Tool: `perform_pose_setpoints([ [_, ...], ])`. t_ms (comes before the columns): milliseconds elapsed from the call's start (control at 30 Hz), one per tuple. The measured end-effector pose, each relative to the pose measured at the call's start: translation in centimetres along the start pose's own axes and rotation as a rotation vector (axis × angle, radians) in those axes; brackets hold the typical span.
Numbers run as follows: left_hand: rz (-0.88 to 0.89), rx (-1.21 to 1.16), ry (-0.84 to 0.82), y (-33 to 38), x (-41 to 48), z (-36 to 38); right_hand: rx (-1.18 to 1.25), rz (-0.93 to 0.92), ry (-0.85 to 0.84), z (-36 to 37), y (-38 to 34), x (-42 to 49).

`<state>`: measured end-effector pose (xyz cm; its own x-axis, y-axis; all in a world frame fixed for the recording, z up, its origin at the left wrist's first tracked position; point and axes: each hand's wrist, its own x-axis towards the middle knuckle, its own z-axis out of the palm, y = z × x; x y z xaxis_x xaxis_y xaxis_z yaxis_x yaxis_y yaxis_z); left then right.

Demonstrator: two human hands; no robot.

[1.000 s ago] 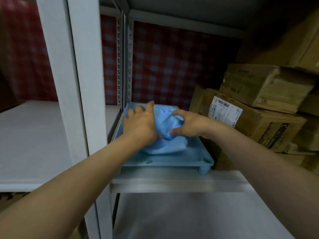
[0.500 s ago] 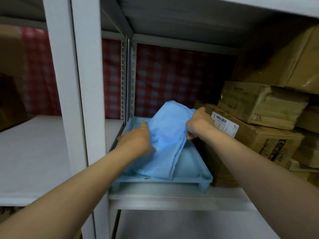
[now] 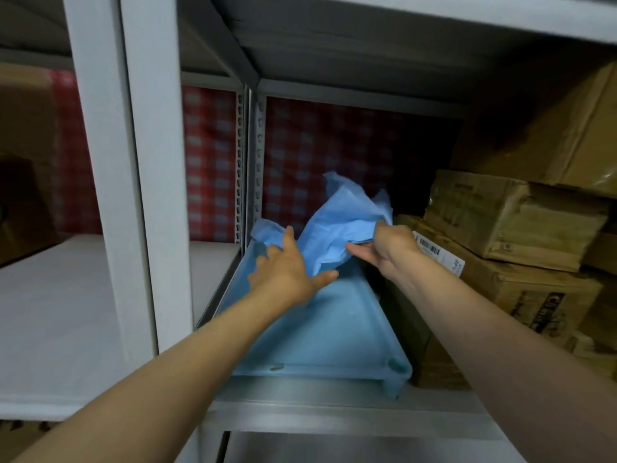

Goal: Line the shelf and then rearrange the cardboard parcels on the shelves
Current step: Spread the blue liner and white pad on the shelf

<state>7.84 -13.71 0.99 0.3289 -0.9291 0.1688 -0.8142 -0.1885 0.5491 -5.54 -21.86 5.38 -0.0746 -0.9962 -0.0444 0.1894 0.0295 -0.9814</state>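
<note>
While the grip of the right hand [image 3: 392,248] holds the blue cloth [image 3: 340,225] above the tray [image 3: 334,329], the left hand [image 3: 287,272] touches it, grip open.

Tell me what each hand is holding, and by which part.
The right hand grips the blue cloth by its bunched right edge, above the tray. The left hand is open, fingers spread against the cloth, holding nothing.

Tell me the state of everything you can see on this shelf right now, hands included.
blue sheet: crumpled, held up over the tray, not spread.
right hand: grips the sheet's upper part.
left hand: fingers straight, touching the sheet's lower fold.
blue tray: flat on the shelf, mostly bare.
cardboard parcels: closed, stacked at the right.
left shelf: covered with a white liner.
</note>
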Motion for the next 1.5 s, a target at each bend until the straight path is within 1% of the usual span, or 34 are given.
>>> perform_pose_setpoints([
  [133, 0.000, 0.133, 0.092, -1.5, 1.6, 1.3, 0.015, 0.064, -0.048, -0.6, -0.3, -0.4],
  [233, -0.084, 0.166, 0.170, -2.5, 2.5, 0.6, 0.035, 0.052, -0.046, -0.9, -0.5, 0.0],
  [267, -0.101, 0.160, 0.228, -2.7, 2.9, 0.3, 0.033, 0.045, -0.045, -1.0, -0.5, 0.1],
  [333, -0.121, 0.041, 0.407, -3.1, 3.5, -0.2, 0.036, 0.017, -0.047, -1.0, -0.5, 0.3],
  [400, -0.132, -0.178, 0.556, -3.4, 4.0, -0.9, 0.021, -0.012, -0.087, -0.9, -0.5, 0.8],
  [433, -0.144, -0.264, 0.600, -3.6, 4.1, -1.1, -0.046, -0.009, -0.128, -0.9, -0.4, 0.9],
  [467, -0.172, -0.289, 0.649, -3.6, 4.1, -1.2, -0.183, 0.009, -0.177, -1.0, -0.2, 1.1],
  [500, -0.229, -0.254, 0.696, -3.7, 4.0, -1.1, -0.408, 0.034, -0.219, -1.1, 0.0, 1.2],
  [567, -0.346, -0.118, 0.739, -3.6, 3.8, -0.6, -0.984, 0.061, -0.248, -1.1, 0.5, 1.1],
  [600, -0.349, -0.068, 0.718, -3.5, 3.7, -0.3, -1.240, 0.035, -0.239, -1.0, 0.5, 0.9],
  [633, -0.316, -0.031, 0.687, -3.4, 3.6, 0.0, -1.430, -0.030, -0.222, -0.8, 0.7, 1.0],
  [667, -0.272, 0.005, 0.664, -3.3, 3.6, 0.3, -1.531, -0.119, -0.201, -0.5, 0.8, 1.0],
  [700, -0.232, 0.040, 0.650, -3.3, 3.7, 0.4, -1.549, -0.207, -0.188, -0.1, 0.9, 1.1],
  [733, -0.202, 0.072, 0.639, -3.1, 3.7, 0.4, -1.491, -0.277, -0.184, 0.1, 0.9, 1.1],
  [767, -0.183, 0.094, 0.622, -3.0, 3.8, 0.4, -1.369, -0.316, -0.189, 0.4, 1.0, 1.3],
  [833, -0.161, 0.107, 0.583, -2.5, 3.7, 0.3, -1.142, -0.297, -0.241, 0.9, 1.3, 1.1],
  [867, -0.152, 0.113, 0.570, -2.4, 3.7, 0.2, -1.143, -0.260, -0.286, 1.1, 1.5, 1.0],
  [933, -0.133, 0.156, 0.569, -2.4, 3.6, 0.0, -1.342, -0.198, -0.380, 1.3, 1.7, 0.8],
  [1000, -0.094, 0.199, 0.577, -2.7, 3.6, -0.3, -1.488, -0.178, -0.391, 1.3, 1.7, 0.6],
  [1033, -0.062, 0.217, 0.572, -2.8, 3.7, -0.6, -1.486, -0.200, -0.385, 1.1, 1.5, 0.7],
  [1067, -0.025, 0.237, 0.564, -2.9, 3.6, -0.9, -1.425, -0.208, -0.387, 1.0, 1.0, 0.8],
  [1133, 0.042, 0.286, 0.543, -3.0, 3.5, -1.5, -1.265, -0.167, -0.395, 0.5, 0.0, 0.4],
  [1200, 0.096, 0.362, 0.507, -2.8, 3.3, -2.0, -1.236, -0.157, -0.427, 0.1, -1.1, 0.0],
  [1333, 0.199, 0.628, 0.331, -2.1, 2.9, -2.7, -1.393, -0.168, -0.489, -0.9, -2.7, -0.8],
  [1400, 0.208, 0.746, 0.246, -1.5, 2.1, -3.0, -1.438, -0.146, -0.513, -1.4, -3.0, -1.6],
  [1500, 0.224, 0.853, 0.221, -0.9, 0.9, -3.6, -1.602, -0.131, -0.515, -1.9, -2.9, -2.5],
])
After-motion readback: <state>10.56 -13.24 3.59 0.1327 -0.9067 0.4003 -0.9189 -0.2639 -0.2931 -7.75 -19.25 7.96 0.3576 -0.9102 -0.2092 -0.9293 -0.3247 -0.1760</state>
